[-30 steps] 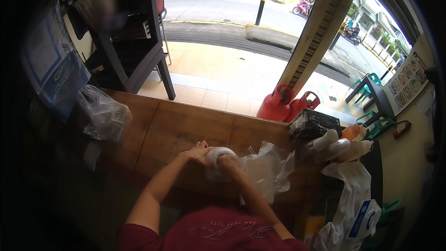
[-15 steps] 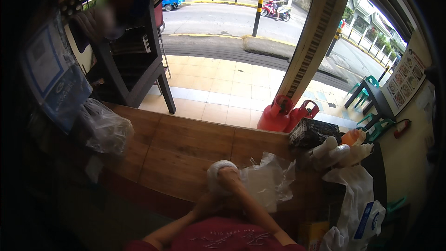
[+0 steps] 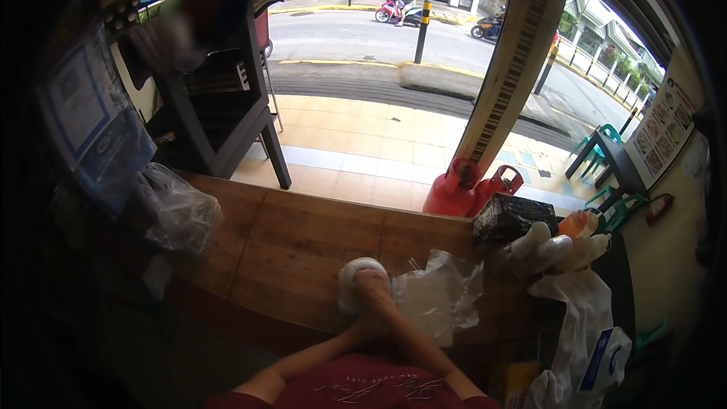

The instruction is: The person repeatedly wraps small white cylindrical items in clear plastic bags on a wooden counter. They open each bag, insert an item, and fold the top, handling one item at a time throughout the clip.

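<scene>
Left hand point(image 3: 366, 326): mostly hidden beside the right forearm point(image 3: 405, 333). Right hand point(image 3: 370, 282): fingers indistinct against the white bundle point(image 3: 349, 279). Yellow box point(image 3: 515, 380): cut off by the lower edge.

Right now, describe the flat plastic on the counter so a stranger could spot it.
Find the brown wooden counter, then the right hand on a rounded white bundle. Just right of the bundle lies the flat plastic, translucent and crinkled, unlike that plump neighbour.

A street-front eatery: a white rectangular poster point(image 3: 666, 132) shows food dishes; an orange plastic squeeze bottle point(image 3: 576, 225) sits near the far right corner of the brown wooden counter point(image 3: 303, 235).
</scene>
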`<action>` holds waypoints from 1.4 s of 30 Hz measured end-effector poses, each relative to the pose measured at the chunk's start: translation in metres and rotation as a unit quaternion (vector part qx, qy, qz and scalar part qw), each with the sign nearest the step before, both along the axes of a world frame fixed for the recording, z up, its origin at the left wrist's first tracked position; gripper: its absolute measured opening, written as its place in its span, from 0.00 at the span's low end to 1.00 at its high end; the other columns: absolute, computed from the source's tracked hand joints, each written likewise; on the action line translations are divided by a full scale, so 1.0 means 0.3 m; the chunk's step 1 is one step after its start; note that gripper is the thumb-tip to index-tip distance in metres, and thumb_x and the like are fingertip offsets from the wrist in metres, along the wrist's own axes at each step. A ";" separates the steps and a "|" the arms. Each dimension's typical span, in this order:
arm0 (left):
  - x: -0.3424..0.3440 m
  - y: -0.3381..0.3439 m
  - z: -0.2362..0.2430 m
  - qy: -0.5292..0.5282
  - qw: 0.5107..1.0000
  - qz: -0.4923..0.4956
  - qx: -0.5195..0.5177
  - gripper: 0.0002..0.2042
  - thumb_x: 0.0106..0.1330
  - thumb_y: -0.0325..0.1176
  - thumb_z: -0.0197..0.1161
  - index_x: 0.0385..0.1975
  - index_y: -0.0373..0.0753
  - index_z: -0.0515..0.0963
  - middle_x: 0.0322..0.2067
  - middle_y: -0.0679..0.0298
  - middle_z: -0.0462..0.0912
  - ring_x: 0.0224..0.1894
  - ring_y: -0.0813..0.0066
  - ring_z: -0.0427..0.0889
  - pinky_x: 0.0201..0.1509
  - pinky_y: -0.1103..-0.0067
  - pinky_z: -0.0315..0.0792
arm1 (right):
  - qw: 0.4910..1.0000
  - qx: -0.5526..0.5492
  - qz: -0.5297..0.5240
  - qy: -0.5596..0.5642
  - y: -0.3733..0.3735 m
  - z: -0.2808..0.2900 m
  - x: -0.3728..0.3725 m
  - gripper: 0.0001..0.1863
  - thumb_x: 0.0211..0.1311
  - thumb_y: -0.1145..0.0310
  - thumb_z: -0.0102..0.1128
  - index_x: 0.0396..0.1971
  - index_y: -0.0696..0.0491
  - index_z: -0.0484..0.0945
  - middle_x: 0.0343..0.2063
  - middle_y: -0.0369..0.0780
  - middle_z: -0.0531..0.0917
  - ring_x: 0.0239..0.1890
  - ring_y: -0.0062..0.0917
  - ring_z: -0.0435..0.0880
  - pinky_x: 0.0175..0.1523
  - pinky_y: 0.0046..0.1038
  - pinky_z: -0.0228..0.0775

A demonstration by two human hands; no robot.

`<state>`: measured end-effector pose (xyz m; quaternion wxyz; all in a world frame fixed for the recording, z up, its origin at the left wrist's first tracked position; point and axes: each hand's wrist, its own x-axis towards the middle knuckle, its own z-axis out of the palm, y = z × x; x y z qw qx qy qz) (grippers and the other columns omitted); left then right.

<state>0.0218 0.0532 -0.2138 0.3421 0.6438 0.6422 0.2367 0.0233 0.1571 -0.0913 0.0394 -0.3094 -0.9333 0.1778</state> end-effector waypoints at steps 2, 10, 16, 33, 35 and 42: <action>-0.026 -0.057 0.138 0.113 0.993 -0.013 -0.030 0.16 0.68 0.37 0.54 0.52 0.36 0.71 0.43 0.52 0.79 0.45 0.57 0.79 0.49 0.66 0.72 | 1.000 -0.008 0.000 -0.002 0.001 0.023 0.006 0.12 0.50 0.67 0.58 0.28 0.60 0.85 0.29 0.51 0.86 0.33 0.40 0.87 0.41 0.39 0.78; -0.177 -0.249 0.346 0.248 0.951 0.041 0.182 0.15 0.60 0.39 0.58 0.45 0.42 0.78 0.43 0.58 0.77 0.48 0.57 0.77 0.51 0.60 0.68 | 0.999 0.012 0.002 0.035 -0.026 0.068 0.029 0.13 0.52 0.67 0.55 0.26 0.59 0.85 0.29 0.51 0.85 0.34 0.43 0.86 0.44 0.39 0.76; -0.235 -0.250 0.255 0.276 0.924 0.104 0.244 0.14 0.57 0.37 0.60 0.43 0.46 0.80 0.48 0.59 0.73 0.54 0.55 0.70 0.57 0.60 0.63 | 0.999 -0.032 -0.011 0.029 -0.020 0.094 0.037 0.11 0.51 0.70 0.55 0.29 0.58 0.85 0.32 0.51 0.85 0.35 0.42 0.86 0.45 0.38 0.77; -0.220 -0.292 0.436 0.204 0.889 0.295 0.284 0.10 0.61 0.28 0.63 0.42 0.44 0.82 0.50 0.55 0.64 0.54 0.57 0.61 0.60 0.66 0.59 | 0.702 -0.112 -0.596 0.374 0.037 0.037 0.887 0.19 0.47 0.63 0.76 0.35 0.55 0.77 0.31 0.36 0.78 0.34 0.25 0.76 0.37 0.29 0.69; -0.190 -0.238 0.474 0.177 0.883 0.286 0.328 0.09 0.62 0.28 0.63 0.41 0.46 0.82 0.50 0.56 0.63 0.54 0.57 0.61 0.60 0.67 0.58 | 0.601 -0.325 -0.623 0.381 0.015 -0.002 0.934 0.22 0.46 0.62 0.79 0.36 0.54 0.76 0.30 0.31 0.76 0.30 0.19 0.73 0.33 0.24 0.66; -0.010 -0.061 0.576 0.091 0.918 0.167 0.347 0.09 0.59 0.28 0.64 0.38 0.49 0.83 0.48 0.58 0.66 0.54 0.59 0.62 0.59 0.68 0.58 | 0.607 -0.276 -0.598 0.443 -0.048 -0.049 0.821 0.14 0.47 0.72 0.75 0.33 0.57 0.80 0.29 0.33 0.81 0.31 0.17 0.77 0.33 0.22 0.67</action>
